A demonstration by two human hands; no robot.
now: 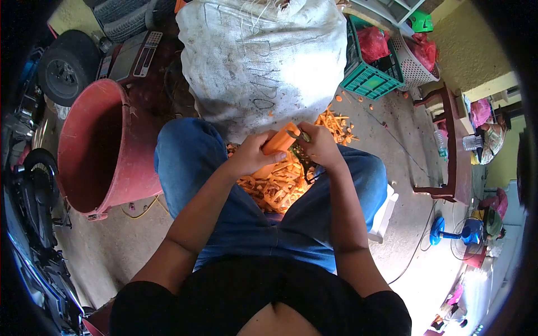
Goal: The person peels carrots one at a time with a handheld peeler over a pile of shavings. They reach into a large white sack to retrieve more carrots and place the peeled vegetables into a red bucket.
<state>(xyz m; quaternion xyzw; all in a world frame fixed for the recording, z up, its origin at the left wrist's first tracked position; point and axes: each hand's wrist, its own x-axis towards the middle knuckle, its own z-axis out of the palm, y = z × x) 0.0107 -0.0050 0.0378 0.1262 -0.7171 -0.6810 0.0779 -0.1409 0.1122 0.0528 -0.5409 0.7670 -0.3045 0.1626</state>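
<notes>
My left hand (255, 154) is wrapped round a thick orange carrot (281, 139), its far end tilted up and to the right. In my closed right hand (323, 147) is a small metal peeler (303, 136), its head against the upper end of the carrot; its handle is mostly hidden by my fingers. Under both hands, between my knees, lies a heap of orange carrot peelings (280, 187). More peelings (338, 126) are scattered on the floor beyond my right hand.
A large white sack (252, 67) stands right in front of me. To the left are a red bin (120, 151), a scale (131, 59) and a wheel (67, 67). At right are a green crate (374, 79), a white basket (413, 61), a wooden table (457, 151) and a blue fan (440, 231).
</notes>
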